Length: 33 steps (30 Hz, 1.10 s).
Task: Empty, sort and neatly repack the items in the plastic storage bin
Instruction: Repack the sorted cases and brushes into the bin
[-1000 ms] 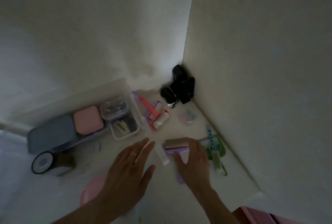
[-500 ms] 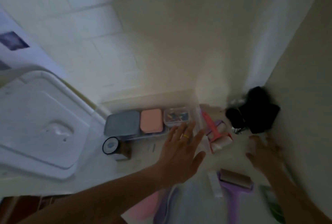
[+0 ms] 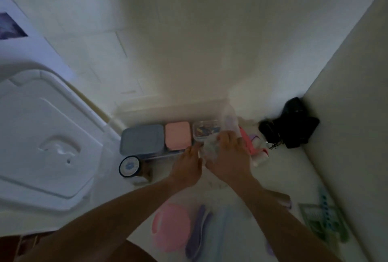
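Note:
The clear plastic storage bin [image 3: 228, 114] stands against the wall and holds a grey box [image 3: 142, 137], a pink box [image 3: 178, 134] and a small clear box of coloured bits [image 3: 206, 129]. At the bin's front right corner both hands meet on a blurred clear container [image 3: 210, 149]. My right hand [image 3: 230, 158] curls over it from the right. My left hand [image 3: 186, 165] grips its left edge. What the container holds is hidden.
A large white lid [image 3: 52, 135] lies at the left. A dark-rimmed round jar [image 3: 129, 166] stands before the bin. A pink lint roller [image 3: 251, 144] and black gear [image 3: 294, 125] fill the corner. Nearer me lie a pink round item [image 3: 171, 226], a purple brush [image 3: 197, 230] and a green tray [image 3: 321, 221].
My right hand left the purple lint roller and came leftward to the bin's front right corner. My left hand closed in there too, and both now hold the clear container. The view swung left.

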Tool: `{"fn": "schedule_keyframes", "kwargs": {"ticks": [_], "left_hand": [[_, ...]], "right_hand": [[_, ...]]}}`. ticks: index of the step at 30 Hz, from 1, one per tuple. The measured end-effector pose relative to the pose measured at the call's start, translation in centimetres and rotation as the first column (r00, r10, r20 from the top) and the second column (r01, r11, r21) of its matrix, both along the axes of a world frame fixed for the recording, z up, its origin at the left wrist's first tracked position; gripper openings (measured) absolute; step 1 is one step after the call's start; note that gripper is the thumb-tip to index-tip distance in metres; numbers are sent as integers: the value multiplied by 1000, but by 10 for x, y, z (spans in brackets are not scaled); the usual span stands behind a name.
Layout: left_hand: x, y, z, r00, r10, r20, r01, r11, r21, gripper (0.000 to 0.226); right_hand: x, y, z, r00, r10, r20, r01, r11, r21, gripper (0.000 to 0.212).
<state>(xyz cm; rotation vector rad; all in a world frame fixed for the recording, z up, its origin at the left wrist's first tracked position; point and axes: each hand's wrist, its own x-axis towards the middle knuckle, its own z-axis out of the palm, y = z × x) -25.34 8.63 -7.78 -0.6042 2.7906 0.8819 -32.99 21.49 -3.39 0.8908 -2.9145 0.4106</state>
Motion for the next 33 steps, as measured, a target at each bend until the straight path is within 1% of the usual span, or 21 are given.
{"fn": "schedule_keyframes", "kwargs": {"ticks": [1, 2, 3, 6, 8, 10, 12, 14, 15, 17, 18, 20, 22, 23, 25, 27, 29, 31, 32, 33], "left_hand": [[-4, -5, -3, 1000, -3, 10, 2, 1000, 16, 56], [-6, -10, -6, 1000, -2, 15, 2, 1000, 24, 56], [-9, -13, -8, 1000, -7, 8, 6, 999, 38, 56], [-12, -18, -14, 994, -109, 4, 109, 993, 41, 60], [-15, -21, -20, 979, -204, -3, 205, 979, 9, 62], [-16, -20, -24, 964, -262, -43, 261, 965, -25, 64], [-16, -19, -24, 953, -295, -68, 289, 954, -83, 65], [-16, -18, -19, 950, -297, -101, 288, 953, -92, 64], [-14, -15, -16, 951, -286, -116, 278, 957, -81, 62], [-7, -7, -4, 951, -265, -157, 255, 964, -77, 56], [-2, -3, 2, 947, -257, -194, 243, 965, -97, 55], [12, 8, 16, 920, -258, -295, 215, 961, -172, 54], [27, 18, 28, 863, -294, -411, 194, 944, -267, 51], [35, 22, 31, 830, -309, -464, 179, 936, -303, 47], [52, 33, 29, 754, -369, -544, 188, 914, -360, 33], [68, 45, 21, 666, -516, -538, 307, 848, -432, 22], [78, 52, 14, 587, -624, -515, 402, 777, -484, 16], [81, 53, 12, 580, -640, -504, 430, 766, -477, 14], [82, 52, 13, 579, -645, -499, 421, 761, -494, 15], [85, 52, 13, 559, -660, -502, 402, 745, -532, 17]], "right_hand": [[-1, -7, -16, 999, -9, 37, 5, 995, 104, 68], [-2, -12, -29, 998, -8, 57, -2, 984, 176, 69], [-3, -16, -39, 998, -7, 67, -6, 979, 203, 70], [-5, -25, -55, 993, -73, 95, 55, 983, 175, 69], [-3, -27, -56, 994, -103, 30, 96, 979, 179, 65], [-1, -22, -58, 996, -75, -45, 82, 977, 194, 61], [4, -17, -49, 998, -49, -42, 56, 980, 193, 59], [13, -14, -32, 996, -85, 4, 83, 989, 121, 55], [18, -11, -21, 993, -115, 7, 114, 992, 49, 52], [33, 3, -1, 984, -170, -45, 164, 979, -118, 42], [41, 15, 7, 977, -199, -73, 180, 960, -213, 37], [55, 47, 13, 956, -284, -65, 241, 897, -371, 30], [65, 84, 6, 920, -392, -14, 347, 829, -439, 24], [70, 100, -2, 897, -442, 19, 407, 807, -429, 21], [81, 125, -24, 854, -506, 122, 515, 786, -343, 17], [94, 140, -49, 807, -532, 255, 586, 774, -240, 20], [105, 151, -71, 746, -562, 356, 622, 780, -72, 29], [114, 160, -90, 709, -579, 403, 605, 793, 75, 38], [116, 164, -97, 688, -590, 422, 608, 787, 109, 43], [117, 167, -103, 664, -604, 440, 620, 774, 128, 48]]}}
